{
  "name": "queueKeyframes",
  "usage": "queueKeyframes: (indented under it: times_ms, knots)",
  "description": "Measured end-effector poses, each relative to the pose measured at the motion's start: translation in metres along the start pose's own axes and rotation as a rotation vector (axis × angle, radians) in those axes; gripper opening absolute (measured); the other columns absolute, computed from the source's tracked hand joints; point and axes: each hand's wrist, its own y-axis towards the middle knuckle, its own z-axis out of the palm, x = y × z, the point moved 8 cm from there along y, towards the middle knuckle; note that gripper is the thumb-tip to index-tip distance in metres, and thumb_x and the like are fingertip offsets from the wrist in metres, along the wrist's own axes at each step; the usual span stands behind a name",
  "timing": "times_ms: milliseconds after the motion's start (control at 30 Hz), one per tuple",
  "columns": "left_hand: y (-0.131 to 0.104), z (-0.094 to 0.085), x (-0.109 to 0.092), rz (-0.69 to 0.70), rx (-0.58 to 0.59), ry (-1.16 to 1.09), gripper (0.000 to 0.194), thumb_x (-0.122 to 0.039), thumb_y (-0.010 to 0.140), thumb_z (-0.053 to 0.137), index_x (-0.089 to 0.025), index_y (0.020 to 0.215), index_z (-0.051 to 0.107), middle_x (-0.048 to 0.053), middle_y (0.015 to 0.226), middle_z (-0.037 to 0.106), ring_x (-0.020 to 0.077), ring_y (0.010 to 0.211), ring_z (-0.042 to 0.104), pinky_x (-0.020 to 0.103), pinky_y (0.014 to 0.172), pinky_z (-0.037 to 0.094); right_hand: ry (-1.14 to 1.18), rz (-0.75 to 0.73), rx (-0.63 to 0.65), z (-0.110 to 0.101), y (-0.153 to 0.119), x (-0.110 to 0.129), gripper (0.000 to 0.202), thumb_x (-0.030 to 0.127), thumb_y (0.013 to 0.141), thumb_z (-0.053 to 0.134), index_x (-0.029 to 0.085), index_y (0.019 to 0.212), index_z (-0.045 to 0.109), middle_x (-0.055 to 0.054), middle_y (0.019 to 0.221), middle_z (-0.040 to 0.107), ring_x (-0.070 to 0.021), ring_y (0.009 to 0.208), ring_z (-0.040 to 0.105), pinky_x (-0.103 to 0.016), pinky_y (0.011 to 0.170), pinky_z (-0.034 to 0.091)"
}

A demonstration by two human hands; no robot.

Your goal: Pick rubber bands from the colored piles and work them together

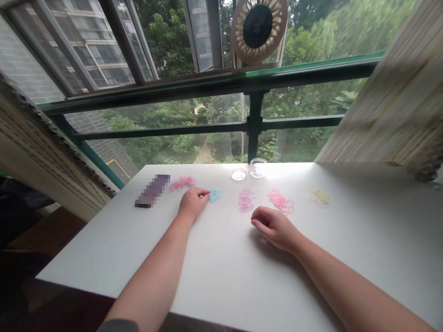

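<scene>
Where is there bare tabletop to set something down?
Bare tabletop lies between the forearms, below the pixelated dark item, and right of the yellow pile. Crowded: the strip from that item past the left hand and teal pile to the pink pile beside the right hand.

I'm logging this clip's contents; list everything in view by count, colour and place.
Flat table: 1, white, centre
Small-piece piles: 5, mixed pink, turquoise, lilac, pink, pale yellow, left to right
Pixelated block: 1, dark purple, table's left
Round containers: 2, clear, table's far edge
Round fan: 1, beige-black, above railing
Railing: 1, green, behind table
Curtains: 2, beige, both sides
Window frames, trees, buildings: uncounted, grey/green, beyond
Left hand: 1, bare, at turquoise
Right hand: 1, bare, near pink
</scene>
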Motion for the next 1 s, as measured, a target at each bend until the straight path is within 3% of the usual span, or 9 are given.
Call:
queueKeyframes:
  times_ms: [300, 600, 800, 1000]
  knots:
    - [0.0005, 0.0027, -0.0033, 0.022, 0.006, 0.013, 0.021, -0.027, 0.073, 0.059, -0.021, 0.087, 0.073, 0.005, 0.085, 0.069, 0.0188, 0.078, 0.061, 0.03, 0.075, 0.048, -0.009, 0.008, 0.008, 0.0006, -0.0001, -0.0003, 0.007, 0.023, 0.08, 0.049, 0.019, 0.074, 0.052, 0.003, 0.059, 0.051, -0.0109, 0.053, 0.045, -0.023, 0.052, 0.035]
    - [-0.0001, 0.0028, -0.0058, 0.029, 0.018, 0.013, 0.025, -0.017, 0.073, 0.053, -0.022, 0.087, 0.073, 0.005, 0.087, 0.069, 0.0182, 0.081, 0.062, 0.029, 0.078, 0.048, -0.004, -0.005, 0.005, 0.0006, 0.0008, -0.0013, 0.008, 0.025, 0.08, 0.05, 0.019, 0.074, 0.053, 0.003, 0.058, 0.05, -0.0109, 0.052, 0.043, -0.023, 0.051, 0.034]
    - [-0.0007, 0.0026, -0.0068, 0.031, 0.022, 0.002, 0.022, -0.03, 0.077, 0.055, -0.021, 0.085, 0.073, 0.006, 0.085, 0.07, 0.0197, 0.081, 0.062, 0.03, 0.077, 0.047, -0.017, 0.001, 0.003, 0.0001, 0.0003, -0.0014, 0.009, 0.024, 0.08, 0.049, 0.019, 0.074, 0.052, 0.003, 0.06, 0.051, -0.0111, 0.053, 0.044, -0.024, 0.052, 0.035]
    - [0.0, 0.0016, -0.0043, 0.021, -0.002, -0.009, 0.019, -0.029, 0.073, 0.059, -0.02, 0.083, 0.073, 0.005, 0.083, 0.069, 0.0189, 0.076, 0.061, 0.03, 0.074, 0.047, -0.018, -0.003, 0.006, 0.0005, -0.0001, -0.0006, 0.009, 0.025, 0.081, 0.049, 0.019, 0.074, 0.052, 0.003, 0.059, 0.049, -0.011, 0.053, 0.044, -0.023, 0.052, 0.035]
